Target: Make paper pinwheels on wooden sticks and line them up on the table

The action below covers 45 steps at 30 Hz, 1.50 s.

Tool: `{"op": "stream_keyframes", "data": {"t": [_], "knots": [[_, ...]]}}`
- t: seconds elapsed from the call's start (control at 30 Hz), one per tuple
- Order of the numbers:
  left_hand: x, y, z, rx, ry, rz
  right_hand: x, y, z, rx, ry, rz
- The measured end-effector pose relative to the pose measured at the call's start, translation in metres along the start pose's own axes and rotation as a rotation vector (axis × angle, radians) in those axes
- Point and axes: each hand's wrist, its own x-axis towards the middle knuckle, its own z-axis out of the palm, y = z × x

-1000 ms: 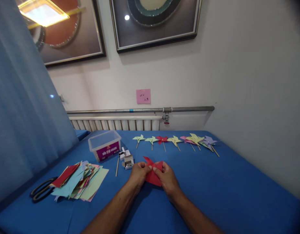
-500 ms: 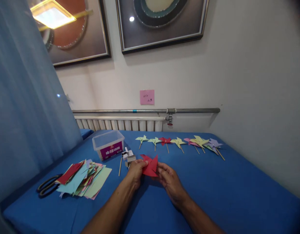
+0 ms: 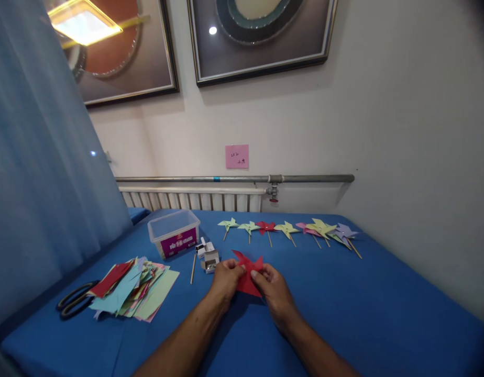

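Between my two hands is a red paper pinwheel (image 3: 249,283), its blades partly folded in and no stick on it. My left hand (image 3: 226,280) pinches its left side, thumb on top near the middle. On the other side my right hand (image 3: 274,290) grips it, with the thumb pressed on the paper and the fingers behind. Just left of my left hand lies a small open box (image 3: 210,262) with tiny pieces inside that I cannot make out. A thin wooden stick (image 3: 193,269) rests beside it.
Finished pinwheels (image 3: 288,229) on sticks lie in a row at the back. A clear plastic tub (image 3: 175,233) with a purple label stands at the left. In front of it are a pile of coloured paper (image 3: 126,293) and black-handled scissors (image 3: 75,300). Blue cloth (image 3: 363,314) covers the table.
The red pinwheel has shifted slightly right and toward me. My right hand has gone from its right edge to a pinch with the thumb on top. The small box shows more fully.
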Motion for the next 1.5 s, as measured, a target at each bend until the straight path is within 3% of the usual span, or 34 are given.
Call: {"op": "stream_keyframes", "data": {"t": [0.5, 0.87, 1.23, 1.5], "knots": [[-0.002, -0.007, 0.007, -0.028, 0.036, -0.002, 0.006, 0.016, -0.001, -0.007, 0.089, 0.000], [-0.002, -0.010, 0.006, -0.003, -0.017, 0.005, 0.012, 0.027, -0.003, -0.038, 0.169, -0.036], [-0.005, -0.008, 0.007, -0.010, -0.012, 0.006, 0.009, 0.024, -0.002, -0.031, 0.195, -0.038], [-0.008, -0.002, 0.005, -0.045, -0.057, -0.068, 0.010, 0.024, -0.004, -0.041, 0.220, -0.030]]}}
